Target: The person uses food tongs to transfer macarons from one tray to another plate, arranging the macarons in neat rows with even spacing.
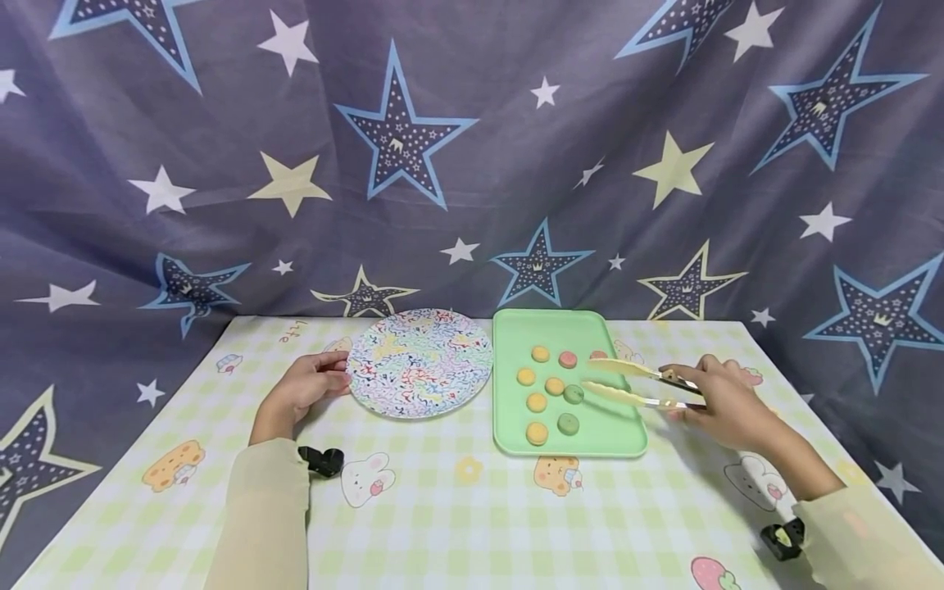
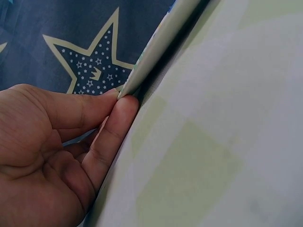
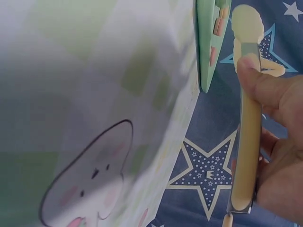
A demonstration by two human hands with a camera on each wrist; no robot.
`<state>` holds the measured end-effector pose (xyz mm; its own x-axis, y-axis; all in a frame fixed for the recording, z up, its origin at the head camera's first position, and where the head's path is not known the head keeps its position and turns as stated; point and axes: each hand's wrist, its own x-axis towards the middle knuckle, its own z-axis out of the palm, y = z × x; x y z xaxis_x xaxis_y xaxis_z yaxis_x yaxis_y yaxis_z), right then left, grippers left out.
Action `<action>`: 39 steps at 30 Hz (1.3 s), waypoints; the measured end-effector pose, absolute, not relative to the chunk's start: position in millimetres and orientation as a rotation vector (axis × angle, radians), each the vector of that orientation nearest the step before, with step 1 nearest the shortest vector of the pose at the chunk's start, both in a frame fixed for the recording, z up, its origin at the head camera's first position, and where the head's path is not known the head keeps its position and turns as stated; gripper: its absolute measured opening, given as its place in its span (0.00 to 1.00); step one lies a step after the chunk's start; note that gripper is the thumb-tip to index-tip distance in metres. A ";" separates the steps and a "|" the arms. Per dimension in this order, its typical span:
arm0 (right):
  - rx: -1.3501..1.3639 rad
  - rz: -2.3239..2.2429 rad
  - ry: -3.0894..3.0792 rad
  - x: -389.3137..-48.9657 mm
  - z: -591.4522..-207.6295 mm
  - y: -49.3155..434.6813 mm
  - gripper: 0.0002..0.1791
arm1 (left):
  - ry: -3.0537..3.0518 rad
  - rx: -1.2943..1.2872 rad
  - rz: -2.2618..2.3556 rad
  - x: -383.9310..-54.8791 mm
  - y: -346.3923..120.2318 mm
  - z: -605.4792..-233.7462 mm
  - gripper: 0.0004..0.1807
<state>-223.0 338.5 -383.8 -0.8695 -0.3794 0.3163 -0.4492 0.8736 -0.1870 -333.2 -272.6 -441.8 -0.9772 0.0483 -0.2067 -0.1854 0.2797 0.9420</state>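
At the left, my left hand [image 1: 302, 389] pinches the rim of a round plate [image 1: 420, 365] with a multicoloured squiggle pattern. The left wrist view shows thumb and finger on the edge of the plate [image 2: 158, 52]. My right hand [image 1: 726, 406] grips tongs [image 1: 619, 395] with cream tips, spread apart above the right side of a light green tray [image 1: 619, 438]. Nothing shows between the tips. On the tray lie several yellow macarons [image 1: 537, 433], two green macarons [image 1: 568, 424] and two pink macarons [image 1: 567, 360], one partly hidden by the tongs.
A checked tablecloth [image 1: 413, 533] with cartoon prints covers the table. Behind it hangs a dark star-patterned curtain [image 1: 472, 213]. Plate and tray stand side by side near the back edge, almost touching.
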 end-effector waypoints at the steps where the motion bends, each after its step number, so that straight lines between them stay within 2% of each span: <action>1: 0.638 0.376 -2.785 -223.2 -383.1 337.4 0.34 | 2.351 -0.126 1.771 -333.3 -272.8 -441.8 0.37; 22: 0.699 0.437 -2.965 -228.6 -378.9 328.6 0.37 | 2.349 -0.116 1.777 -335.6 -273.1 -442.4 0.37; 39: 0.666 0.462 -2.936 -231.8 -383.4 330.4 0.34 | 2.329 -0.136 1.792 -331.5 -271.7 -439.0 0.37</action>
